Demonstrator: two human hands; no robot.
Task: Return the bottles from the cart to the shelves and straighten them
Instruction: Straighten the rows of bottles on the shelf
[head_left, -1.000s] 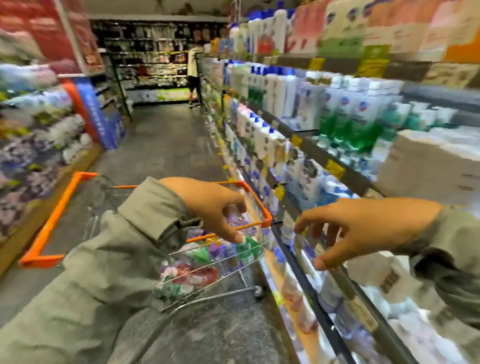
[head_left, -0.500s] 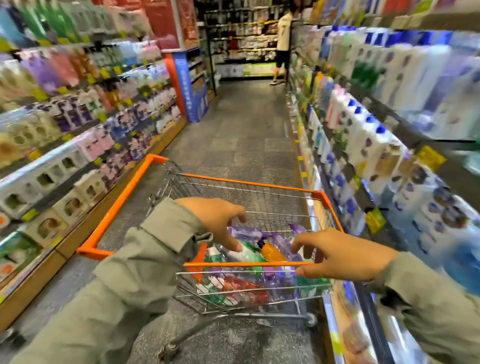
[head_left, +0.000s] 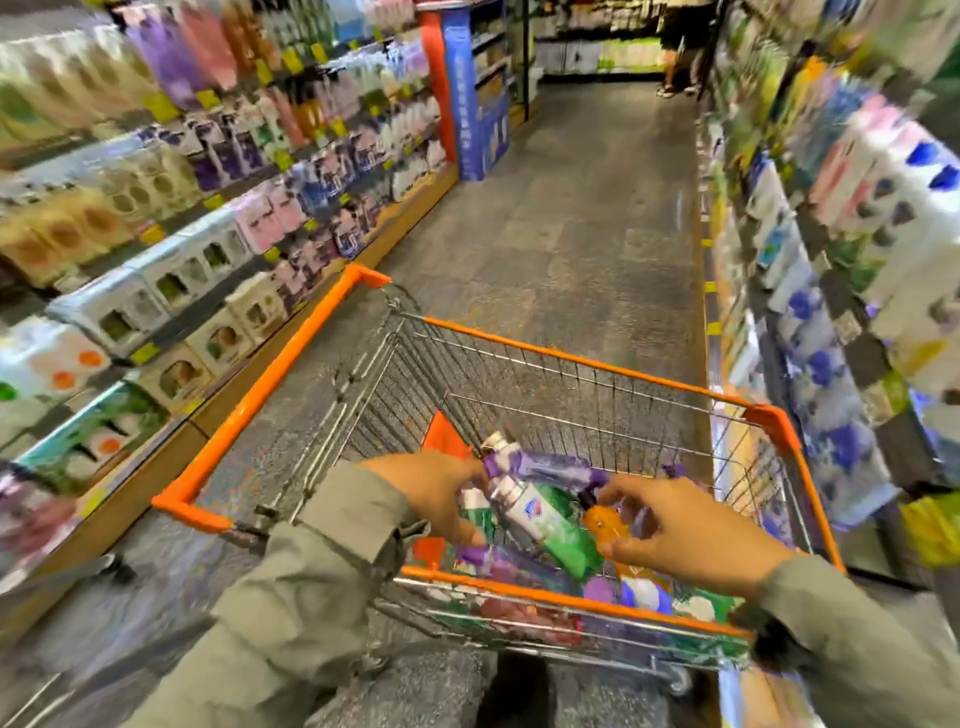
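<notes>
An orange-rimmed wire cart stands in front of me in the aisle and holds several bottles: purple, green and orange ones. My left hand reaches over the near rim, its thumb and fingers curled round a green bottle with a white cap. Just above it lies a purple bottle, and a larger green and white bottle lies slanted between my hands. My right hand pinches a small orange bottle between thumb and forefinger.
Shelves of white, blue and green bottles run close along the cart's right side. Boxed goods fill the shelves on the left. A blue display stand and a person's legs are at the aisle's far end. Grey floor lies ahead.
My view swung from the right shelves down onto the cart. Both hands dropped from above the rim into the basket and closed on bottles.
</notes>
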